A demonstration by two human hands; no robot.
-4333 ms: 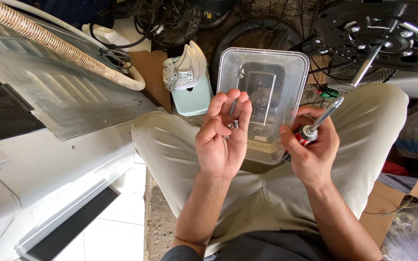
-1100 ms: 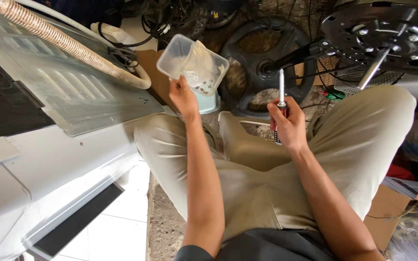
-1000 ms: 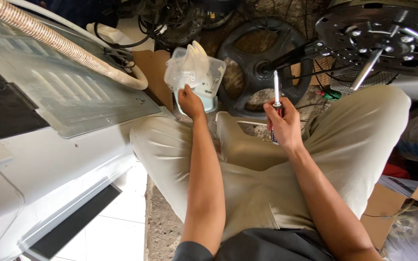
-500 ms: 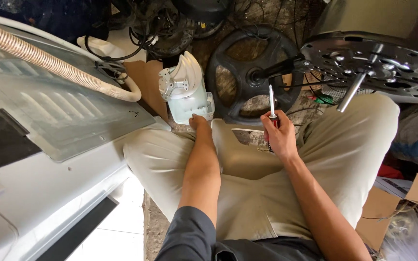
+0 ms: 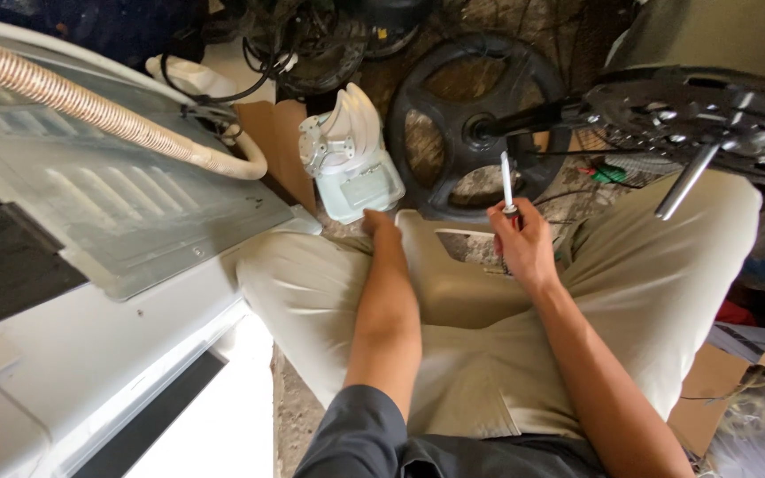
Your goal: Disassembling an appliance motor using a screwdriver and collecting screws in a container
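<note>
Grey, ribbed metal panel (image 5: pixel 126 208) fills the left side, with a tan bendy hose (image 5: pixel 90 111) lying across it. Near the panel's right edge stands a pale green plastic pump part (image 5: pixel 351 168) on the floor. The left hand (image 5: pixel 381 226) reaches down beside it; I cannot tell if its grip is spread or closed. The right hand (image 5: pixel 522 248) has its grip pinching a thin screwdriver (image 5: pixel 507 184), tip up, likely to keep it ready. A black wheel (image 5: pixel 475 133) leans behind.
</note>
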